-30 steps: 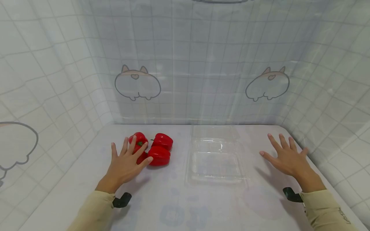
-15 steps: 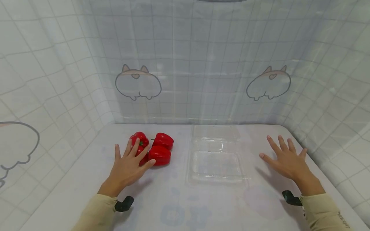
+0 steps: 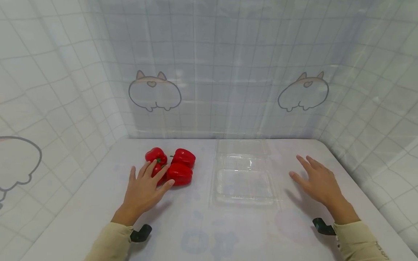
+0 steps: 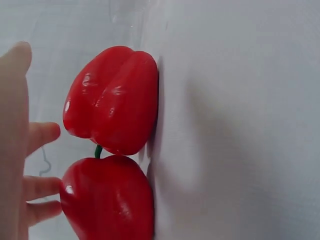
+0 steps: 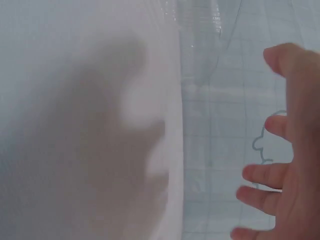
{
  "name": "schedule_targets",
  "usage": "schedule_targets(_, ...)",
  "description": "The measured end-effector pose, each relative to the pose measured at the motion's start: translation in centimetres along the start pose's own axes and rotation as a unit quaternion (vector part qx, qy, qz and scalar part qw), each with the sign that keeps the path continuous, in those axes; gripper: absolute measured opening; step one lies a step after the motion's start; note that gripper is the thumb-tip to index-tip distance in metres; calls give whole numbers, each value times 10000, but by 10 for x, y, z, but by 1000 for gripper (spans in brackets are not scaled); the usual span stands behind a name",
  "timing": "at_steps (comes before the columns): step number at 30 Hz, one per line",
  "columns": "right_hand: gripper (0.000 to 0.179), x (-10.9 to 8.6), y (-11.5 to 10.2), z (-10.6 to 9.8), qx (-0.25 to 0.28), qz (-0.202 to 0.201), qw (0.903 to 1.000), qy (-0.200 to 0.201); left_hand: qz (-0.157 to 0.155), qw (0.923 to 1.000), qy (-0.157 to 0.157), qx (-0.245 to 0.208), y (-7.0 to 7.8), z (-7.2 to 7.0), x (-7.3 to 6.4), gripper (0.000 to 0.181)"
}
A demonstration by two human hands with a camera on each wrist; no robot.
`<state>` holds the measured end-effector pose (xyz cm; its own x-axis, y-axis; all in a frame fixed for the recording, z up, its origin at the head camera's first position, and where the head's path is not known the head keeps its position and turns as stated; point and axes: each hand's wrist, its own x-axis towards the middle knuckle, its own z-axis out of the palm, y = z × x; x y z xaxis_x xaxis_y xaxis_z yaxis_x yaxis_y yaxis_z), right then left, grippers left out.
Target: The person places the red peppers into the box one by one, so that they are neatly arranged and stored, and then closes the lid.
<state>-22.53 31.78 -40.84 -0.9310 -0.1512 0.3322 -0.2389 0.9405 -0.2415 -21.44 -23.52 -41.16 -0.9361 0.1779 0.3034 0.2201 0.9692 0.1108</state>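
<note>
Nothing held by left hand (image 3: pixel 142 192), fingers spread beside red peppers (image 3: pixel 179 174), left of clear container (image 3: pixel 243 185); contact unclear. Nothing held by right hand (image 3: pixel 319 184), fingers extended. Pre-grasp stage judged; curling round one pepper called for.

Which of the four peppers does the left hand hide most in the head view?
The near-left pepper: the left hand blocks much of it, while the other three peppers show far more.

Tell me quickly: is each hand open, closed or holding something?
Left hand: open, near the red peppers, holding nothing.
Right hand: open, holding nothing.
</note>
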Motion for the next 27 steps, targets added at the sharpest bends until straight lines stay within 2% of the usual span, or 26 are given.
schedule_targets(2, 70, 0, -2, 3, 202, 25, 9998, 14, 103, 9998, 188, -22, 0, 1, -1, 72)
schedule_targets(5, 69, 1, -7, 6, 737, 204, 9969, -171, 241, 9988, 435, -30, -1, 3, -2, 71)
schedule_targets(8, 69, 3, -12, 11, 1458, 409, 9878, -357, 280, 9981, 547, -93, -2, 5, -3, 69)
schedule_targets(11, 68, 4, -17, 17, 1944, 574, 9785, -389, 296, 9973, 654, -183, -4, 5, -4, 66)
schedule_targets(14, 65, 5, -22, 23, 2097, 678, 9746, -402, 373, 9945, 928, -321, -5, 5, -5, 61)
schedule_targets(17, 61, 6, -26, 27, 2284, 727, 9699, -421, 454, 9887, 1334, -510, -7, 6, -5, 55)
schedule_targets(21, 57, 7, -32, 32, 2640, 825, 9599, -452, 412, 9811, 1734, -753, -10, 9, -6, 53)
schedule_targets(27, 55, 7, -37, 40, 3087, 1076, 9441, -434, 297, 9783, 1876, -823, -17, 14, -6, 51)
